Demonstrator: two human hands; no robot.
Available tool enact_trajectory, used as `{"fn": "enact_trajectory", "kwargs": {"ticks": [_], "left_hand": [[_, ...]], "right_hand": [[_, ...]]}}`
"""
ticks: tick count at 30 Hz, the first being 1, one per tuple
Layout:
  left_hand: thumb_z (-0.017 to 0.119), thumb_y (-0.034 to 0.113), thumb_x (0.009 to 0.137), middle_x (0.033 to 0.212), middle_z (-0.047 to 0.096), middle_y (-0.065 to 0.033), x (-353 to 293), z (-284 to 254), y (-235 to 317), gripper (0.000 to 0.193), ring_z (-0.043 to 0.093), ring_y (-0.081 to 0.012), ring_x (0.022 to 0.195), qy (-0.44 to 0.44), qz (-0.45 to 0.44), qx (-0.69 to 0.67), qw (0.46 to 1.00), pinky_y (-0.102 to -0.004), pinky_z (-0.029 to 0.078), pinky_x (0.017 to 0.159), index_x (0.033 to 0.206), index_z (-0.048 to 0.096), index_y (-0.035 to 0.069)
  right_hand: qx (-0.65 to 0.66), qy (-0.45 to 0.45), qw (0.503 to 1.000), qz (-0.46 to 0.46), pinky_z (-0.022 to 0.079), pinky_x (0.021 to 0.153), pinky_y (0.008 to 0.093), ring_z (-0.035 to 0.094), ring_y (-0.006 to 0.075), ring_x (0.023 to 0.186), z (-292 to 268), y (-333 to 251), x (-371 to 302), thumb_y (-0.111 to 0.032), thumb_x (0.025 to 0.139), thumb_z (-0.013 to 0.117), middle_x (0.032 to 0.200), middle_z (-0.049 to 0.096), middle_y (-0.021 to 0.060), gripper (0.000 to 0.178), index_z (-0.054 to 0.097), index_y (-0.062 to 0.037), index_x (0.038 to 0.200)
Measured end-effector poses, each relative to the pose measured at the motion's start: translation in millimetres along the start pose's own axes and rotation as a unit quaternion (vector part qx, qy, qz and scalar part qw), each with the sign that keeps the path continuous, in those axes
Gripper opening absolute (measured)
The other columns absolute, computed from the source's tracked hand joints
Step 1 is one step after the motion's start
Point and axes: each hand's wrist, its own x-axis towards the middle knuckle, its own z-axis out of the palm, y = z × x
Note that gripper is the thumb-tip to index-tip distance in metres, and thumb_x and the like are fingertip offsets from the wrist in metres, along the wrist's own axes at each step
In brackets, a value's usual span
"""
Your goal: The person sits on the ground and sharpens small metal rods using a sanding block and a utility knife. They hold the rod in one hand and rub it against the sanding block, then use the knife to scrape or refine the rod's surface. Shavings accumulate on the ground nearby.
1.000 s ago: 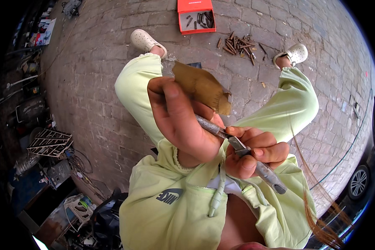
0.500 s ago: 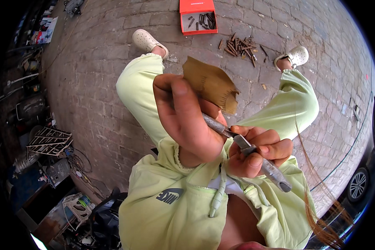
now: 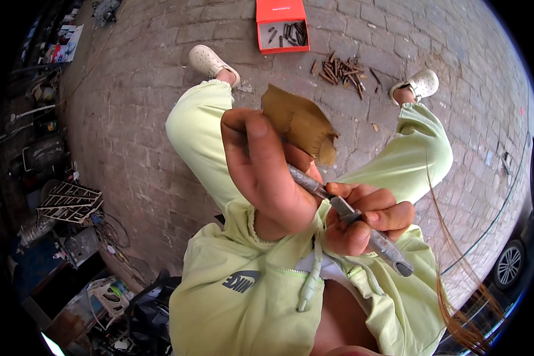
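Evidently, the left hand [image 3: 270,175] has its grip pressed around a creased brown sheet [image 3: 299,121], pinched between thumb and fingers and held out above the person's lap. A slim grey rod [image 3: 307,181] runs out from under that same palm, sloping down toward the right hand [image 3: 378,216]. The right grip is clasped about a thicker metal tool [image 3: 391,254], thumb on the near side, with a flat section and a collar showing between the fingers and a rounded end jutting out below. Whether rod and tool are one piece or two merely meeting, I cannot tell. Beyond the hands, a red box [image 3: 283,50] with its lid back stands on the brick paving [image 3: 142,130], dark bits [image 3: 295,32] inside it, and a heap of rust-brown rods [image 3: 343,71] lies near it.
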Motion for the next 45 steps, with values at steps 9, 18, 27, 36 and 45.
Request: {"fn": "enact_trajectory", "kwargs": {"ticks": [9, 18, 27, 36, 45], "left_hand": [[0.048, 0.022, 0.092, 0.048, 0.034, 0.0055, 3, 1, 6, 0.018, 0.029, -0.002, 0.042, -0.02, -0.022, -0.029, 0.999, -0.0187, 0.023, 0.042, 0.085, 0.043, 0.007], [0.042, 0.033, 0.092, 0.104, 0.057, -0.0083, 1, -8, 9, 0.033, 0.044, -0.0079, 0.063, -0.048, -0.052, 0.075, 0.995, -0.021, 0.036, 0.047, 0.103, 0.049, 0.002], [0.042, 0.035, 0.092, 0.104, 0.057, -0.0097, 0, -6, 9, 0.035, 0.043, -0.0069, 0.061, -0.041, -0.064, 0.076, 0.994, -0.0209, 0.034, 0.045, 0.102, 0.049, 0.002], [0.042, 0.028, 0.094, 0.064, 0.045, -0.0016, 3, -8, 4, 0.024, 0.035, -0.0057, 0.044, -0.052, -0.034, 0.012, 0.998, -0.0205, 0.029, 0.039, 0.096, 0.043, 0.004], [0.042, 0.024, 0.093, 0.07, 0.046, -0.0018, 6, -17, -7, 0.022, 0.034, -0.0057, 0.039, -0.131, 0.019, -0.02, 0.991, -0.0201, 0.031, 0.038, 0.099, 0.043, 0.003]], "right_hand": [[0.013, -0.027, 0.999, 0.016, 0.055, 0.074, 0.0487, 0.043, 0.0142, 0.047, -3, -3, 1, -0.009, 0.084, 0.061, 0.065, 0.042, 0.0063, 0.024, 0.039, -0.006, 0.093], [0.028, 0.05, 0.998, -0.01, 0.055, 0.072, 0.0477, 0.041, 0.0132, 0.046, 1, 6, -7, -0.009, 0.083, 0.062, 0.064, 0.042, 0.0066, 0.025, 0.039, -0.0061, 0.092], [0.012, -0.012, 1.0, -0.009, 0.055, 0.073, 0.0477, 0.041, 0.0141, 0.046, -2, 4, -2, -0.009, 0.084, 0.062, 0.064, 0.043, 0.0076, 0.025, 0.04, -0.0056, 0.093], [0.055, 0.003, 0.998, -0.026, 0.056, 0.072, 0.0474, 0.039, 0.0116, 0.046, -3, 8, -3, -0.013, 0.083, 0.061, 0.063, 0.041, 0.0065, 0.026, 0.038, -0.0045, 0.091], [0.046, 0.104, 0.992, -0.048, 0.056, 0.068, 0.05, 0.048, 0.0133, 0.045, 10, 9, 9, -0.016, 0.088, 0.056, 0.064, 0.047, 0.009, 0.025, 0.039, 0.0005, 0.097]]}}
